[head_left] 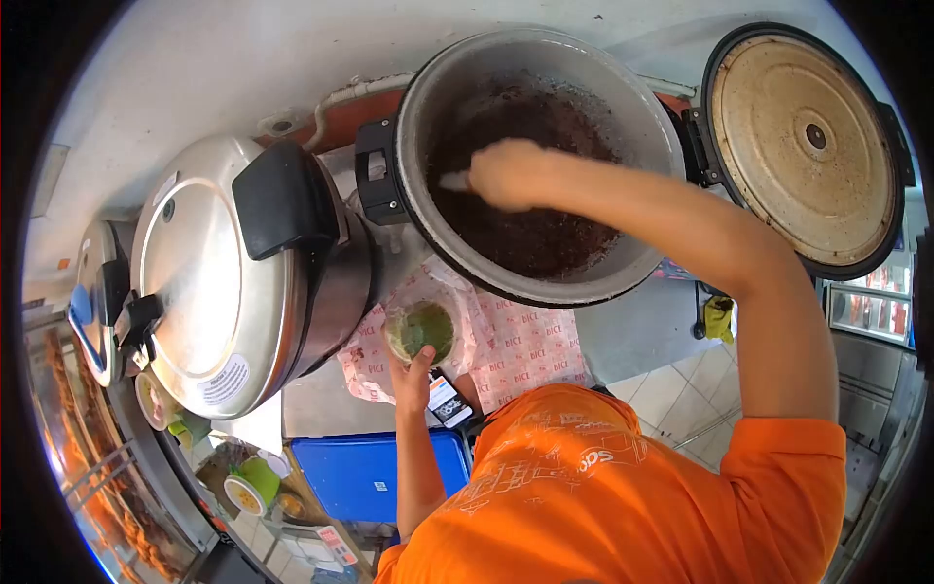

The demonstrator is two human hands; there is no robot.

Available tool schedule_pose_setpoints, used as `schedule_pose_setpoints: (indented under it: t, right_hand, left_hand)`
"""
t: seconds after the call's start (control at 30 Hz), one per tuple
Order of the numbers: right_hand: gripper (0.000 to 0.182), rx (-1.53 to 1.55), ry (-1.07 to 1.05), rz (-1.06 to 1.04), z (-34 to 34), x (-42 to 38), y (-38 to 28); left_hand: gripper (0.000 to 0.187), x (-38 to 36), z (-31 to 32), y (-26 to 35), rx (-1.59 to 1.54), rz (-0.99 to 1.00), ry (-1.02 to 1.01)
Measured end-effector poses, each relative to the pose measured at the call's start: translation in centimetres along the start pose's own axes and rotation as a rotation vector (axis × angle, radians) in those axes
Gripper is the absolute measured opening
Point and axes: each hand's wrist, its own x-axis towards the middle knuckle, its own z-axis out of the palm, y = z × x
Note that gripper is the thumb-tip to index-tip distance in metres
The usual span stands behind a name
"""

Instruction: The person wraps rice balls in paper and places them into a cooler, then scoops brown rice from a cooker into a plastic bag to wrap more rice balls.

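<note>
My right hand (508,175) reaches down into a large open rice cooker (637,229). Its fingers are closed round a pale utensil (453,181), blurred, whose working end I cannot make out. Dark reddish-brown food (530,234) covers the bottom of the cooker. Below the cooker's front rim, my left hand (413,378) grips a round bowl (393,339) with something green inside it (428,329). Pink printed wrapping paper (525,350) lies under and beside the bowl on the metal counter. A phone (449,401) lies close to my left wrist.
The cooker's hinged lid (798,146) stands raised at the right. To the left is a closed steel cooker (224,282) with a black handle, and another one (95,302) beyond it. A blue lid or tray (379,475) sits below the counter edge. A green-yellow cloth (718,319) is at right.
</note>
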Motion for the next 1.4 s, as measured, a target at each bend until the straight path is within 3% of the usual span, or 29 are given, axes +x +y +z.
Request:
schedule_pose_setpoints:
  t: [0.13, 0.23, 0.27, 0.37, 0.43, 0.47, 0.5, 0.57, 0.67, 0.7, 0.77, 0.87, 0.9, 1.03, 1.1, 1.17, 1.23, 1.3, 1.4]
  right_hand:
    - [0.028, 0.027, -0.035, -0.234, 2.6, -4.7, 0.1]
    - [0.02, 0.019, -0.206, 0.007, -1.7, -4.9, 3.4]
    - [0.018, -0.046, -0.159, 0.083, -2.1, -3.9, 5.3]
    - [0.019, 0.035, 0.261, 0.229, 0.3, -0.3, 8.3]
    - [0.02, 0.033, -0.009, 0.167, 1.2, 0.1, 5.6]
    - [0.024, 0.113, 0.075, 0.127, 2.4, -1.2, 3.5]
    - [0.026, 0.175, -0.002, 0.167, 2.8, -2.0, 2.1]
    - [0.022, 0.026, -0.192, -0.011, 1.1, -5.2, 0.5]
    - [0.02, 0.03, -0.347, 0.002, -1.2, -6.7, 1.6]
    - [0.019, -0.036, -0.352, -0.024, -1.8, -5.8, 3.0]
    - [0.02, -0.004, -0.237, 0.247, -2.6, -4.4, 5.2]
    - [0.025, -0.137, -0.239, 0.329, 1.3, -3.5, 6.7]
    - [0.024, -0.183, -0.335, 0.185, 3.9, -2.6, 6.7]
    - [0.028, 0.146, -0.369, 0.073, 3.0, -6.5, 1.2]
    - [0.026, 0.196, -0.293, 0.06, 2.4, -7.7, 2.2]
    - [0.029, 0.318, -0.313, 0.103, 2.4, -8.1, 5.8]
    - [0.033, 0.302, -0.072, 0.277, 1.0, -11.9, 7.0]
    - [0.032, 0.384, 0.214, 0.34, 0.1, -16.7, 6.7]
    - [0.028, 0.67, 0.523, 0.38, 1.6, -22.9, 6.2]
  left_hand:
    - [0.074, -0.3, -1.1, -0.1, -0.11, 0.01, 0.067]
    - [0.078, 0.0, -1.0, 0.1, -0.159, -0.016, 0.111]
    - [0.083, 0.0, -0.9, 0.1, -0.173, -0.039, 0.126]
    - [0.081, 0.3, -1.0, 0.2, -0.176, -0.08, 0.014]
    - [0.075, 0.3, 0.5, 0.9, -0.143, -0.032, -0.01]
    - [0.068, 0.4, 0.9, 1.1, -0.11, 0.016, -0.021]
    - [0.068, 0.3, 0.5, 1.0, -0.11, 0.008, -0.011]
    - [0.068, -0.4, -0.7, 0.6, -0.041, -0.027, 0.002]
    - [0.067, -0.5, -1.6, -0.1, -0.126, 0.004, 0.074]
    - [0.067, -0.4, -1.6, 0.0, -0.132, 0.007, 0.073]
    - [0.075, -0.2, -1.4, 0.4, -0.15, -0.026, 0.103]
    - [0.069, -0.3, -1.2, 1.0, -0.132, -0.008, 0.09]
    - [0.069, -0.4, -1.2, 1.3, -0.131, -0.009, 0.087]
    - [0.066, -0.7, 0.2, 3.4, -0.081, -0.033, 0.183]
    - [0.066, -0.7, 1.8, 5.7, -0.021, -0.04, 0.202]
    - [0.063, -1.0, 4.5, 9.7, 0.075, 0.091, 0.13]
    - [0.058, -0.9, 8.1, 15.1, 0.219, 0.183, 0.075]
    - [0.056, 0.0, 11.2, 18.7, 0.22, 0.272, 0.084]
    - [0.057, 3.0, 16.9, 23.9, 0.508, 0.441, -0.069]
